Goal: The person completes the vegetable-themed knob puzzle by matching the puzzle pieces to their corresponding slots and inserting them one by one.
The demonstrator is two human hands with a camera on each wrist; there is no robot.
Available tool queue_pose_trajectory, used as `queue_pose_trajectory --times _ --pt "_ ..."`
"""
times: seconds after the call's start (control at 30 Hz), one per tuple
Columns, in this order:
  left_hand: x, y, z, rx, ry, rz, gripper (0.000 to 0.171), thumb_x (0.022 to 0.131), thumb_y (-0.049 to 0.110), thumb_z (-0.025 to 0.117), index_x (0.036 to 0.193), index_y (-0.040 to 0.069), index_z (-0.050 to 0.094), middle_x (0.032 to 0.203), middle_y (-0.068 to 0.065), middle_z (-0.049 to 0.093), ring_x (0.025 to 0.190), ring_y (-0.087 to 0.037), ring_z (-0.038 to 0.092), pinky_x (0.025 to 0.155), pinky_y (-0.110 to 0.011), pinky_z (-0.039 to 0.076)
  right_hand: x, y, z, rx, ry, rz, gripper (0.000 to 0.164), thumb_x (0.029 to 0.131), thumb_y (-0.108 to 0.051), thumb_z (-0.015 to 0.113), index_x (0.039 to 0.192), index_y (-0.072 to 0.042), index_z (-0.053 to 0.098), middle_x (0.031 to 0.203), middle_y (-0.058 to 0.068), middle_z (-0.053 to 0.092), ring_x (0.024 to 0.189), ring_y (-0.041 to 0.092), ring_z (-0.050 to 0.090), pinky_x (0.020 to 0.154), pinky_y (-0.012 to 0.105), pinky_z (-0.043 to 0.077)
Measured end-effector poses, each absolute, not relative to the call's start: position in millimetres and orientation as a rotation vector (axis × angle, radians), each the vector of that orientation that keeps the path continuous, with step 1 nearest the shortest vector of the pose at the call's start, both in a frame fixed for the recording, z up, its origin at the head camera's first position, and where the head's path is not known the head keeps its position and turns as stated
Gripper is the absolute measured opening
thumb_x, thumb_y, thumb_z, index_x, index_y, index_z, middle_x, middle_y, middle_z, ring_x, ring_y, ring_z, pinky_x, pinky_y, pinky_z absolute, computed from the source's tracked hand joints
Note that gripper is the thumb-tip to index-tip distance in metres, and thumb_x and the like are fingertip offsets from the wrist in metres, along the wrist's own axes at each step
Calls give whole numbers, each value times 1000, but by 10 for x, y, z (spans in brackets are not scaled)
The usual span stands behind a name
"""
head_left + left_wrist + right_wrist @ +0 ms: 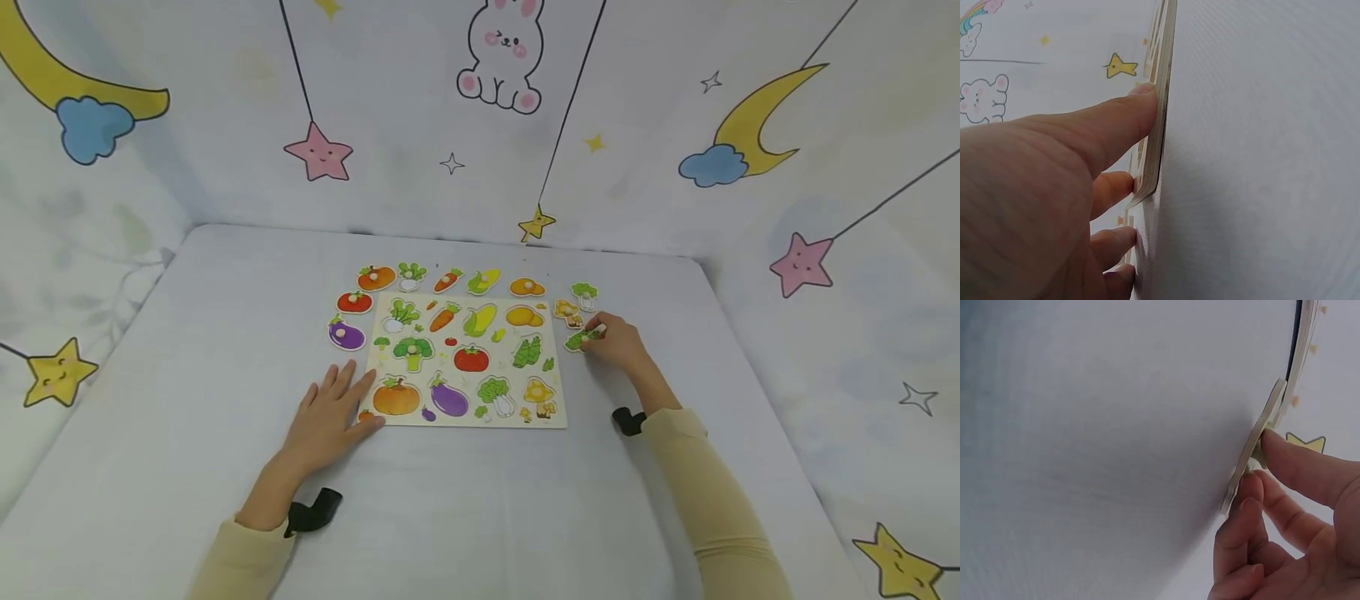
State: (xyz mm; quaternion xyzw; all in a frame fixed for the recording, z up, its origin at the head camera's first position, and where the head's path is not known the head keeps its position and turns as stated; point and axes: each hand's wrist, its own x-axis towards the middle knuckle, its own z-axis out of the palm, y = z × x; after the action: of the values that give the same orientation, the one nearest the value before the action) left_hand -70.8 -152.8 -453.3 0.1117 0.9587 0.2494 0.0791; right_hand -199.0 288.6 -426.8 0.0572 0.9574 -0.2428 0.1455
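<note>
A wooden vegetable puzzle board [502,368] lies on the white table, with printed pictures of tomato, corn, carrot and others. My left hand [324,427] rests spread at its lower left corner. In the left wrist view the thumb [1125,119] lies on the board's edge [1159,137]. My right hand [618,342], just right of the board, pinches a green pea-pod puzzle piece [576,340] by its small knob. In the right wrist view that piece [1254,447] is tilted edge-on, with thumb and fingertips at its knob.
Loose knobbed pieces ring the board: an eggplant [347,335], a tomato [355,302], a pumpkin [374,279], a radish, a carrot [447,281], corn [483,282] and potatoes [527,287]. Mushrooms [566,310] and a leafy green [584,293] lie beyond my right hand.
</note>
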Motion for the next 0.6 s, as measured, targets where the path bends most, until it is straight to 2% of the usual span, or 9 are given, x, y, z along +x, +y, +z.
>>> queue_pose_trajectory --times 0.2,0.6 --pt "-712 -1526 -4524 333 2869 749 73 90 37 67 150 7 37 159 -26 22 147 -49 13 115 -68 10 -2009 2881 -4292 201 2714 -795 29 88 -17 69 113 -4 61 93 12 57 82 24 51 67 30 43" --pt "-718 -1528 -4554 338 2867 744 73 90 39 66 150 8 37 159 -26 22 147 -49 13 115 -69 9 -2002 2860 -4289 254 2723 -809 22 91 -16 66 107 -2 63 98 13 60 83 22 53 67 28 44"
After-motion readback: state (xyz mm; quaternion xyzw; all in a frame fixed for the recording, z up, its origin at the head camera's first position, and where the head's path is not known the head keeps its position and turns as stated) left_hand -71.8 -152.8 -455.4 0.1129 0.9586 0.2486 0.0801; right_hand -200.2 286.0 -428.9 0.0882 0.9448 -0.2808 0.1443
